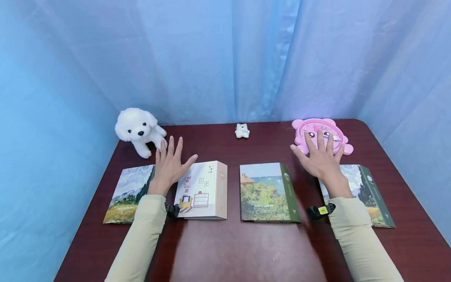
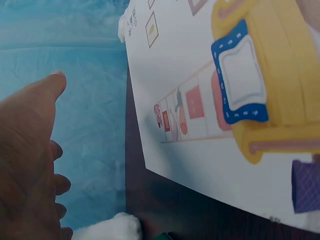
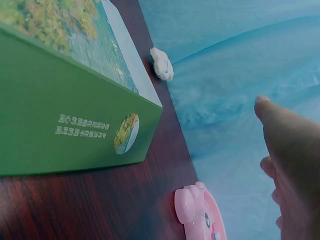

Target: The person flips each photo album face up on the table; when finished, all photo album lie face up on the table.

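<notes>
My left hand (image 1: pixel 168 169), fingers spread and holding nothing, is over the gap between two photo albums in the head view. To its left lies an album with a painted field and a dark tree (image 1: pixel 127 194); to its right, a white album with a drawn room (image 1: pixel 200 192). My right hand (image 1: pixel 323 166) is likewise spread, its fingers overlapping the pink bear-shaped clock (image 1: pixel 303 135). Beneath that wrist lies another field-painting album (image 1: pixel 374 196), partly hidden by the arm. Between the hands sits a green-spined album with a seaside painting (image 1: pixel 262 192).
A white plush dog (image 1: pixel 135 127) sits at the table's back left corner. Near the back edge is a small white bear figure (image 1: pixel 242 131). Blue curtains (image 1: pixel 211 58) hang behind and on both sides of the dark red wooden table (image 1: pixel 246 254).
</notes>
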`<state>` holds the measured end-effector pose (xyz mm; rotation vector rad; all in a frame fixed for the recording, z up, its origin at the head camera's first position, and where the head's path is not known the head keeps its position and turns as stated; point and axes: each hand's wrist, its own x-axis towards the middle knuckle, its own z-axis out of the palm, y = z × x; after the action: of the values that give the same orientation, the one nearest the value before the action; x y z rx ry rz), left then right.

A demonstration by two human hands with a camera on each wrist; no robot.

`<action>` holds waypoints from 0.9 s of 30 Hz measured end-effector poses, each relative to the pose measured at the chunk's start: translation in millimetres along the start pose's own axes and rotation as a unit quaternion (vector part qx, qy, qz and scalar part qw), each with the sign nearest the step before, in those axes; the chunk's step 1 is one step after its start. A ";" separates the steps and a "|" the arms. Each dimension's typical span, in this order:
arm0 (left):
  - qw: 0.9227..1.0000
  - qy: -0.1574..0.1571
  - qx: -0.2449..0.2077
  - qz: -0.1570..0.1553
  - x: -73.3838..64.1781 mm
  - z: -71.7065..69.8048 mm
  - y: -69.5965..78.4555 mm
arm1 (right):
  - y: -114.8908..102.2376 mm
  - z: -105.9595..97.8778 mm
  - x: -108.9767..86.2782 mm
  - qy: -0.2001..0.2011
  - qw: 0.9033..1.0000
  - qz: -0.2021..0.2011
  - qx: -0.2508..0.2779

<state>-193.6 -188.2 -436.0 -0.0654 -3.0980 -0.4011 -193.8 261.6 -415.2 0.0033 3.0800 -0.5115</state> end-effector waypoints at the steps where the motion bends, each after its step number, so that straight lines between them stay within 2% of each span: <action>1: 1.000 0.000 -0.001 0.002 -0.1 -0.9 0.4 | -0.6 0.0 0.4 0.006 1.000 -0.003 0.002; 5: 1.000 0.004 -0.016 0.008 -0.6 -5.5 1.7 | -4.5 -0.4 3.0 0.044 0.999 -0.017 0.019; 9: 0.999 0.030 -0.034 0.024 -2.1 -11.1 1.3 | -12.2 -0.5 8.1 0.104 0.993 -0.037 0.049; 14: 0.992 0.073 -0.091 0.044 -6.4 -15.8 -2.8 | -26.5 -0.6 16.0 0.176 0.974 -0.072 0.124; 17: 0.986 0.083 -0.139 0.046 -8.6 -18.6 -6.4 | -38.0 0.2 20.4 0.203 0.960 -0.105 0.161; 23: 0.975 0.062 -0.207 0.055 -15.2 -25.5 -15.4 | -67.0 6.5 28.2 0.218 0.939 -0.169 0.206; 27: 0.967 0.057 -0.241 0.057 -22.0 -29.4 -22.8 | -91.3 16.2 32.3 0.201 0.934 -0.188 0.225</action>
<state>-172.3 -218.5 -413.9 -0.2141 -2.7929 -1.0958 -226.2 169.9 -401.7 -0.5507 3.2611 -1.3862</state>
